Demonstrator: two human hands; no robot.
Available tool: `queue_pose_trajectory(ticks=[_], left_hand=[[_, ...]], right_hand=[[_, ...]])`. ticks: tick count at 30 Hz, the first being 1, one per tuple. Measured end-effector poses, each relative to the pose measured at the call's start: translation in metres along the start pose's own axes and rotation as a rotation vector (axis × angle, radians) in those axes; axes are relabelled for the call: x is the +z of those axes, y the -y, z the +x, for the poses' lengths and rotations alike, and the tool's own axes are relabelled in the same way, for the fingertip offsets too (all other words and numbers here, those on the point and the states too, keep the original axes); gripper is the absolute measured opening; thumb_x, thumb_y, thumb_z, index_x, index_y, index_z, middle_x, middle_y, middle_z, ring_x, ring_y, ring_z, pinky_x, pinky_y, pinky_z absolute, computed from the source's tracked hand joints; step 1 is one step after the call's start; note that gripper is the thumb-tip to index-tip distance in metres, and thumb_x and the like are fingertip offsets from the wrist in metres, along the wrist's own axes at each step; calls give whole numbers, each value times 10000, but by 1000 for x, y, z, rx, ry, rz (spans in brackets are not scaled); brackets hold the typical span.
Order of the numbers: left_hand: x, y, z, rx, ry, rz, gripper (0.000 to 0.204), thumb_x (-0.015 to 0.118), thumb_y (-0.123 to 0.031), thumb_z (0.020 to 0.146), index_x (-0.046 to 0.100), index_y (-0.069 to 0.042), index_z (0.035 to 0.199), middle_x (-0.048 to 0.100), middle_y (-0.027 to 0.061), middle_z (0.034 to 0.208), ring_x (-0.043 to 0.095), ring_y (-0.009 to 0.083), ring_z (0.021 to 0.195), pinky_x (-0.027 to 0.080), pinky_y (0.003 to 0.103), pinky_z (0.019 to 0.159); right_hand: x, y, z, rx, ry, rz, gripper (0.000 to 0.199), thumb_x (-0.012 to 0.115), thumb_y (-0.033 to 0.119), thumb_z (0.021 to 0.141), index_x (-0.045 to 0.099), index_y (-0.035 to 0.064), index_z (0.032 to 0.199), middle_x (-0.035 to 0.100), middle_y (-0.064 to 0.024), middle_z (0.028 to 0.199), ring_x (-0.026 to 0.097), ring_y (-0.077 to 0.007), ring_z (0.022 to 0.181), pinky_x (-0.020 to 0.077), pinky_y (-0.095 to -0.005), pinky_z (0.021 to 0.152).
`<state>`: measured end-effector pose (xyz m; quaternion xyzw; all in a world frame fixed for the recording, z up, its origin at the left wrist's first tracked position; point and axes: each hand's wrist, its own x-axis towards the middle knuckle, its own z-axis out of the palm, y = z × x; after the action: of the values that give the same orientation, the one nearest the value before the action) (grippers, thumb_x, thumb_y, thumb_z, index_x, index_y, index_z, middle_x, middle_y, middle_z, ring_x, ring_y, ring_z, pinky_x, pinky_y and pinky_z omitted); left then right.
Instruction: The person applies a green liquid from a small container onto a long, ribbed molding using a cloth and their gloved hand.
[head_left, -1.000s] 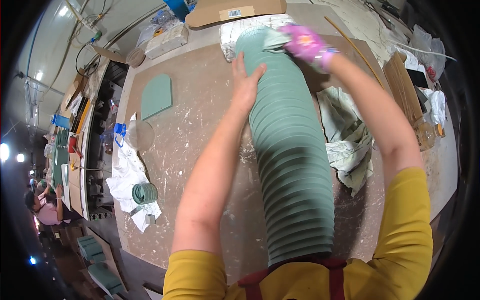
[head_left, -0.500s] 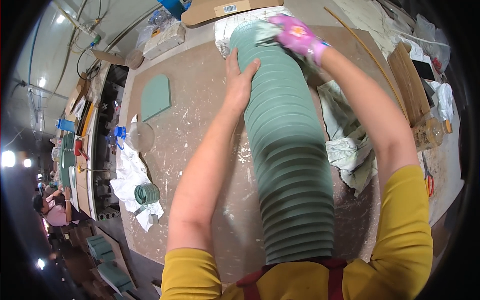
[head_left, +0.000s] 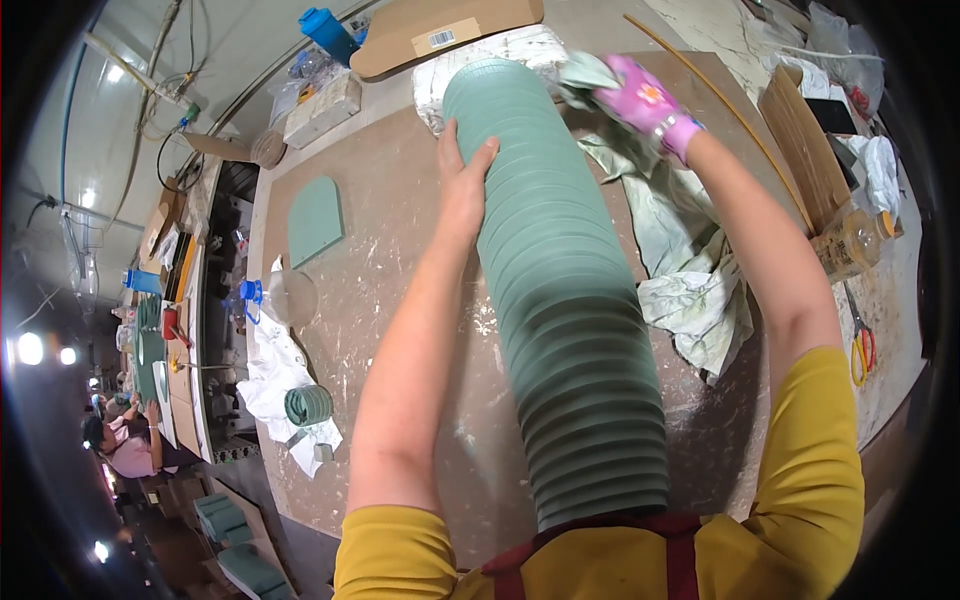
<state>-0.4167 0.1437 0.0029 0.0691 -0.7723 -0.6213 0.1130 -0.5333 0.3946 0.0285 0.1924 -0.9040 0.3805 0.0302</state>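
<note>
A long green ribbed column lies from my body toward a white plaster-like block, which its far end rests on or against. My bare left hand grips the column's left side near that end, thumb on top; part of its fingers is hidden. On my right hand is a pink glove with a flower print. That hand is closed on a crumpled pale cloth, slightly blurred, just right of the column's far end. Below it, a long stained cloth is bunched on the brown board.
Left on the board are an arched green slab, a clear jug and a small green coil on white paper. Scissors, a bottle and a thin stick lie right. Another person works at far left.
My right hand and its cloth have moved off the column's top to the right. My left hand keeps its hold. The whole view has shifted slightly.
</note>
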Motion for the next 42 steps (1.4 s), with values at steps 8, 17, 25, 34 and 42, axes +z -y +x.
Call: queue_pose_trajectory(ticks=[8,17,25,34,42], left_hand=[[3,-3,2,-3,15,-22,835,605,-401,870,222,36,1470,209,243,1524,201,334,1421,188,389,1147],[6,-54,6,518,-70,641,808,609,-371,871,226,5,1474,169,275,1526,177,402,1417,199,426,1146],[-41,-128,78,1018,-273,671,278,570,-106,865,631,-33,1126,592,162,1143,568,274,1051,455,366,903],[-42,-4,48,575,36,666,274,630,-190,871,661,-62,1112,560,140,1226,541,336,1097,426,408,952],[-54,-79,55,558,32,923,251,632,-145,821,686,-77,1057,599,115,1144,587,324,1044,468,382,889]], right_hand=[[66,37,24,-228,-131,186,397,546,235,855,570,85,1222,588,-207,1181,548,-383,1109,435,-405,964],[-24,45,0,10,89,259,460,614,347,846,583,85,1223,671,-120,1079,639,-268,1001,486,-359,888],[3,71,-52,-61,-77,515,998,577,630,814,259,-80,1440,320,-297,1464,322,-362,1379,277,-398,1129],[55,73,-67,-180,67,7,773,488,544,904,342,2,1435,269,-203,1519,233,-383,1408,243,-403,1149],[63,71,-68,-204,26,16,742,513,500,910,348,-6,1426,290,-220,1502,241,-394,1401,242,-417,1148]])
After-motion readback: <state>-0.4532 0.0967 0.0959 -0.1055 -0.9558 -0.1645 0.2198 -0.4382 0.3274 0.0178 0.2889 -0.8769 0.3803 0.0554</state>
